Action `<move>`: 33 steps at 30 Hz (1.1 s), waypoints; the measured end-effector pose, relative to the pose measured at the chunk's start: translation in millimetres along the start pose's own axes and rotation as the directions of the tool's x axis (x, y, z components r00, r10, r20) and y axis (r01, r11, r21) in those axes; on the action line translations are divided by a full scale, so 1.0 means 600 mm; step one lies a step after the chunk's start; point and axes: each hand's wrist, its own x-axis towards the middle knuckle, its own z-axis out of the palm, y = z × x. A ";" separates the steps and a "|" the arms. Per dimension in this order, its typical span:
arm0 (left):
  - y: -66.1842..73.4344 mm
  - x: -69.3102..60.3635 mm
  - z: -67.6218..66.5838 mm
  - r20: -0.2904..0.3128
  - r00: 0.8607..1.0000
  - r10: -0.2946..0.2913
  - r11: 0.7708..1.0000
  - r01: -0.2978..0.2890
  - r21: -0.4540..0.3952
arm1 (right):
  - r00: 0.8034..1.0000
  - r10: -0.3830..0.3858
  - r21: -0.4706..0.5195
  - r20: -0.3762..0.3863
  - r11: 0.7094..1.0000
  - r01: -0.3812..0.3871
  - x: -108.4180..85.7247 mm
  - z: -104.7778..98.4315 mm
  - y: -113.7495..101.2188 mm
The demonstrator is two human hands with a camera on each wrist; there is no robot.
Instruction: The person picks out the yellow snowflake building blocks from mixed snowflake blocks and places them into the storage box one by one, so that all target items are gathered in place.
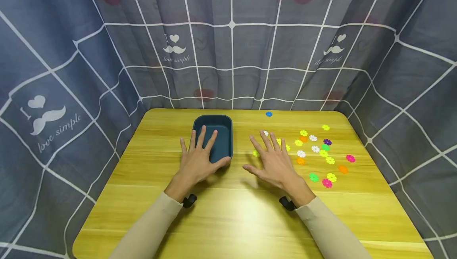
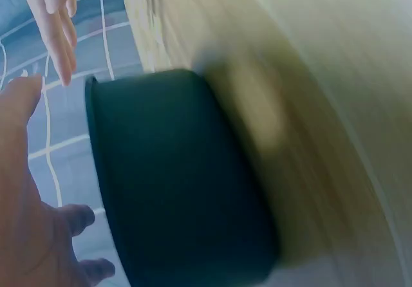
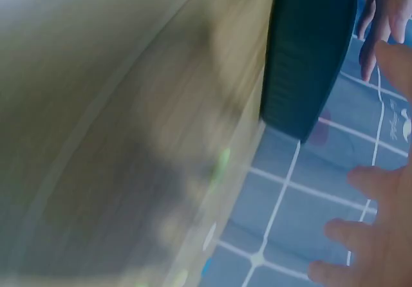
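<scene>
Below gridded curtain (image 1: 246, 47), saw dark tray (image 1: 222, 136) centre-left, long axis up-frame, partly behind splayed, empty left hand (image 1: 198, 164); flower pieces (image 1: 315, 148) centre-right, nearer right hand (image 1: 275, 165), likewise splayed and empty.

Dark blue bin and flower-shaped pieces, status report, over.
Left hand spread over dark blue bin. Right hand spread, holding nothing. Flower-shaped pieces scattered right of bin. Left hand hides part of bin.
</scene>
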 end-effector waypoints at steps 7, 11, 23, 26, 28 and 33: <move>-0.046 0.010 -0.001 0.050 0.997 -0.056 0.997 0.058 -0.058 | 0.995 -0.082 0.007 0.047 0.997 0.082 0.027 0.019 -0.031; -0.063 0.012 -0.001 0.084 0.994 -0.070 0.994 0.077 -0.082 | 0.987 -0.135 0.028 0.083 0.991 0.133 0.038 0.024 -0.049; -0.077 0.006 0.005 0.144 0.987 -0.067 0.988 0.085 -0.126 | 0.968 -0.228 0.045 0.105 0.973 0.225 0.045 0.037 -0.070; -0.076 0.002 0.005 0.156 0.985 -0.067 0.987 0.089 -0.136 | 0.968 -0.229 0.065 0.100 0.973 0.223 0.040 0.034 -0.071; -0.075 0.000 0.005 0.157 0.985 -0.067 0.986 0.089 -0.140 | 0.968 -0.232 0.076 0.092 0.971 0.226 0.037 0.032 -0.072; -0.075 -0.005 0.007 0.146 0.987 -0.060 0.988 0.080 -0.129 | 0.967 -0.240 0.085 0.078 0.969 0.234 0.031 0.029 -0.072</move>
